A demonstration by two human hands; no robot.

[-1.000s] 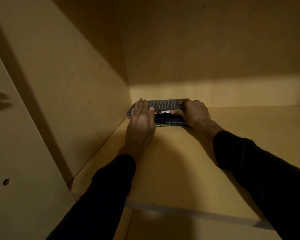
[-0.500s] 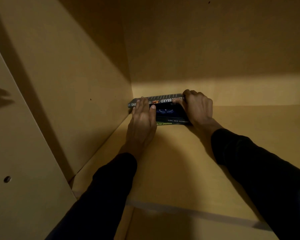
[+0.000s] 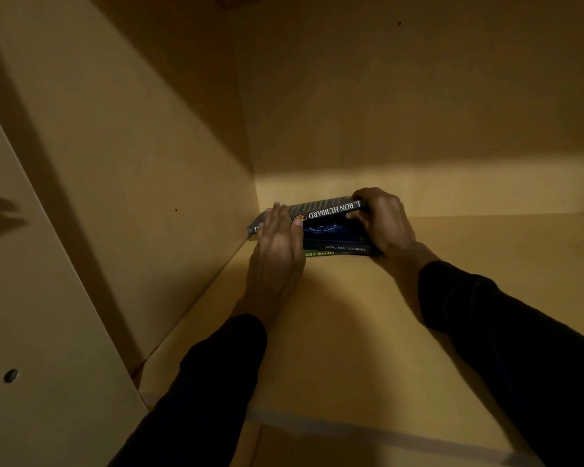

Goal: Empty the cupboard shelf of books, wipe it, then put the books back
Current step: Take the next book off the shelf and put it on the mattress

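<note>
A small stack of books lies flat in the back left corner of the wooden cupboard shelf [image 3: 351,332]. The top book [image 3: 331,210] is dark with a white-lettered spine and is tipped up at its front edge. Below it show a dark blue book [image 3: 327,230] and a thin book [image 3: 321,253] with green lettering. My left hand [image 3: 277,251] presses flat against the stack's left front, fingers on the top book. My right hand [image 3: 381,220] grips the right end of the top book, thumb under its spine.
The cupboard's left side wall [image 3: 132,197] stands right beside the stack and the back wall [image 3: 418,112] just behind it. The shelf's front edge [image 3: 368,429] runs below my forearms. The shelf stretches bare to the right.
The top book's front edge has risen, showing more of the blue book beneath. My right hand moved up onto its right end. My left hand stayed against the stack.
</note>
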